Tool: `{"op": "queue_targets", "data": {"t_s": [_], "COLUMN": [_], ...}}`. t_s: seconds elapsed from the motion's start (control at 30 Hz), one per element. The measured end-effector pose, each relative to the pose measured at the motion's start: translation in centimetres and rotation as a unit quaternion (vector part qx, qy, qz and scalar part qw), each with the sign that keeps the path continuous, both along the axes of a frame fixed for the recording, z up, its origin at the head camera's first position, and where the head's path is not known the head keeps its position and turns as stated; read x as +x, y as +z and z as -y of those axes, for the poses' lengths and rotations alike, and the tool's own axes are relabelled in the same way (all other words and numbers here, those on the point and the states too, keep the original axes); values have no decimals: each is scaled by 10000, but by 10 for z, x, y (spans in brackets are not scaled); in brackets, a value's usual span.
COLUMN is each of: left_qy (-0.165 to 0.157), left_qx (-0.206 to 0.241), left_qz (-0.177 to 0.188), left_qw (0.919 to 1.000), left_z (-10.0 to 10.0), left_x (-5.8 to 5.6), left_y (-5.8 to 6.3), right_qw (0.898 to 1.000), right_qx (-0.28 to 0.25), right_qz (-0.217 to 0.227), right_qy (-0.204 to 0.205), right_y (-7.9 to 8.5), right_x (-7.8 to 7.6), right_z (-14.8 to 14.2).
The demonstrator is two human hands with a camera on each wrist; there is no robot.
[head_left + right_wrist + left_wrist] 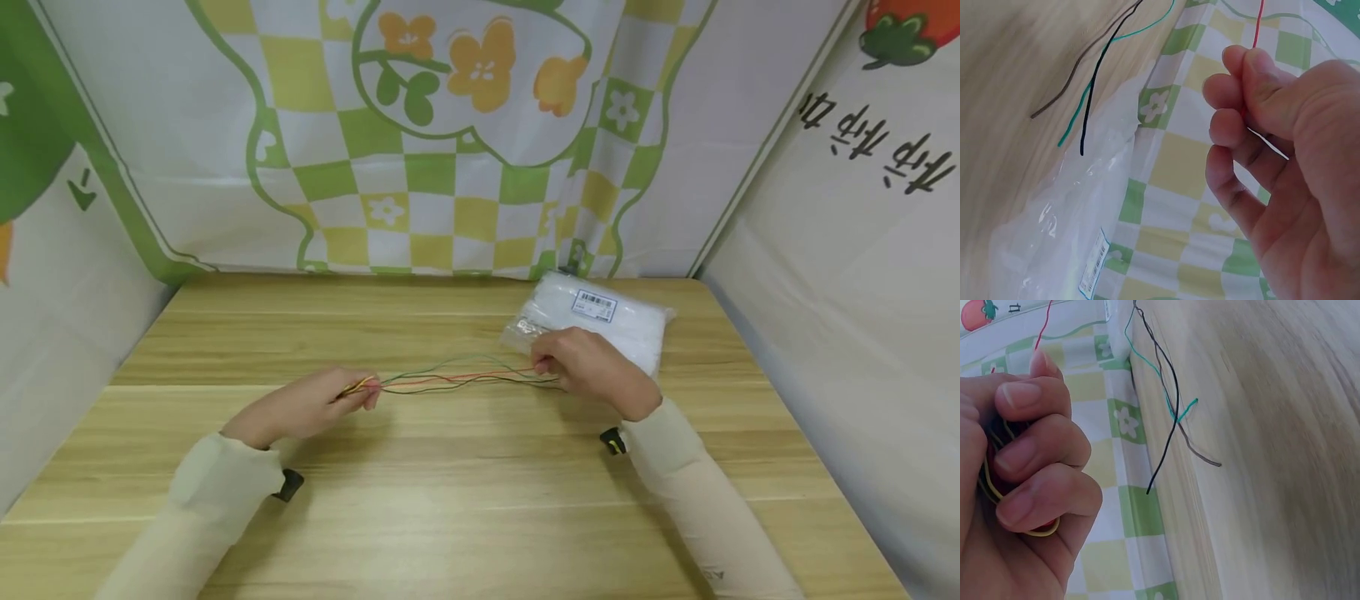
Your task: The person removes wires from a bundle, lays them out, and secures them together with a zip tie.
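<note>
My left hand (318, 404) holds a bundle of thin wires. Loops of yellow wire (999, 489) show inside its curled fingers in the left wrist view, with a bit of red among them. To the right, my right hand (592, 367) pinches a red wire (1259, 25) between thumb and fingertips. That wire runs nearly straight between both hands. Black (1099, 78), green (1079, 109) and brown wires (1066, 84) hang loose with free ends, apart from the right fingers in its wrist view. What lies deep in the left palm is hidden.
A clear plastic bag (555, 300) with white contents and a barcode label (595, 306) lies at the back right of the wooden table (450, 517), just behind the right hand. Printed cloth (450, 200) encloses the back and sides.
</note>
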State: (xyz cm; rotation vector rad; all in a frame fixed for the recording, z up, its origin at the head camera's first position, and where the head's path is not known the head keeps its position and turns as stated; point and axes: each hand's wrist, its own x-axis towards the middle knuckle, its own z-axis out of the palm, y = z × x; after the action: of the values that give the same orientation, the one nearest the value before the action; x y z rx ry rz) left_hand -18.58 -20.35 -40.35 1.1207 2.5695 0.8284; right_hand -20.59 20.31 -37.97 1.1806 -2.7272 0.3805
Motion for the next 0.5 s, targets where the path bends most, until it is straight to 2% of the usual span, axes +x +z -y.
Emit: {"op": "queue_targets", "data": {"t_s": [0.13,0.33,0.5], "left_qy": [-22,188,201], "left_qx": [59,-69,-266], "left_qz": [-81,-86,-325], "left_qw": [9999,9998,9989], "left_z": [5,12,15], "left_x": [0,2,0], "left_y": [0,2,3], "right_qw": [9999,9997,9992], "right_qx": [-39,80,187], "right_qz": [75,134,248], "right_qy": [-54,-170,-245], "right_y": [1,0,-1], "right_x": [-2,-4,-3], "right_z": [-3,-11,-18]}}
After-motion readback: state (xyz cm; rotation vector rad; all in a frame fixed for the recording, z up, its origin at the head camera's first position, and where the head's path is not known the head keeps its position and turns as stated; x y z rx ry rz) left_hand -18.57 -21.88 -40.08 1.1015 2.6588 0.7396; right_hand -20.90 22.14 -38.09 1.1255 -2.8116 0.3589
